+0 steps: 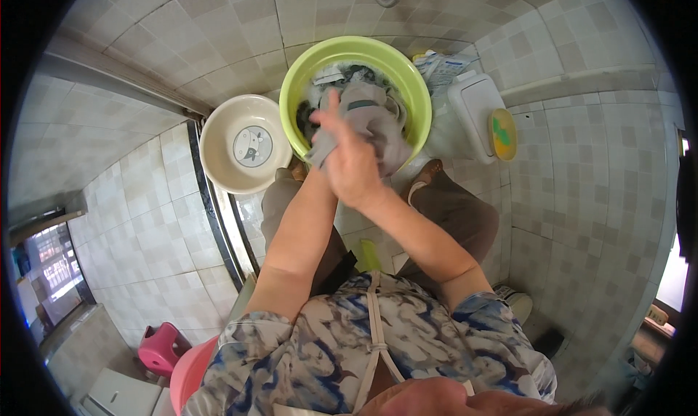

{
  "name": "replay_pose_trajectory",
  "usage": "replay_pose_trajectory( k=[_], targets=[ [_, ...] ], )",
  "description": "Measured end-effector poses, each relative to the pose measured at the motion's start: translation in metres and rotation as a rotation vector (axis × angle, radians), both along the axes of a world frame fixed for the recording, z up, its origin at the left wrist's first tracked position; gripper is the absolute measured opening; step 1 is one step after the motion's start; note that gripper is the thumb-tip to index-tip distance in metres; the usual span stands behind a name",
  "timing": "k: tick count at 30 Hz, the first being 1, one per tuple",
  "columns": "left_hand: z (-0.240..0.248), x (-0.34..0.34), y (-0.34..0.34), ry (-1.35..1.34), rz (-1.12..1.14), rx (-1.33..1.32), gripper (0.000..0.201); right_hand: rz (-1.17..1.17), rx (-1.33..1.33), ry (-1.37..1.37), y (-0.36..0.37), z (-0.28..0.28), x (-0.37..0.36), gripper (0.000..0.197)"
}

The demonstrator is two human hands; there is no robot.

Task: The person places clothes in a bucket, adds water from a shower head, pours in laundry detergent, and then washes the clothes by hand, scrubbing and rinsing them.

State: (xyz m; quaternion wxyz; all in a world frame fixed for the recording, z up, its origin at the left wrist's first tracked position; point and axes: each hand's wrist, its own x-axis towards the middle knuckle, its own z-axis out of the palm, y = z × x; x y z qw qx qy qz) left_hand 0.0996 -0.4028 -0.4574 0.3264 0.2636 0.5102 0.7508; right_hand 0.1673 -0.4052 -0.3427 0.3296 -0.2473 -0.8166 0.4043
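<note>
A lime-green basin (pixel 417 74) in front of me holds soapy water and dark and light clothes. A wet grey-beige garment (pixel 382 129) is bunched over its near side. My right hand (pixel 352 165) crosses over my left wrist beside this cloth, its fingers stretched out and slightly blurred. My left forearm (pixel 302 216) reaches to the same cloth. The right hand and the garment hide most of my left hand, so its grip does not show.
Left of the green basin stands a cream basin (pixel 218 143) with a cow picture inside. On the right are a white lidded bin (pixel 476 114), a yellow oval dish (pixel 503 134) with something green, and a plastic packet (pixel 440 69). A pink stool (pixel 161 348) stands at lower left.
</note>
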Motion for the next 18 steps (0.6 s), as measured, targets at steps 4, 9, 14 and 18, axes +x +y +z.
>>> replay_pose_trajectory(
  k=[4,9,14,18],
  targets=[
    [0.068,0.017,0.022,-0.551,-0.173,-0.407,0.044,-0.308,0.318,-0.266,0.067,-0.028,-0.007,0.02],
    [0.037,0.011,0.01,-0.979,-0.165,-0.327,0.032,-0.375,0.262,-0.38,0.075,-0.037,-0.021,0.02],
    [0.028,-0.001,0.011,-0.765,-0.237,-0.14,0.026,-0.116,0.23,-0.17,0.012,-0.013,-0.017,0.03],
    [0.078,0.019,0.033,-1.108,-0.255,-0.256,0.023,-0.515,0.212,-0.493,0.128,-0.036,-0.014,0.042]
  ],
)
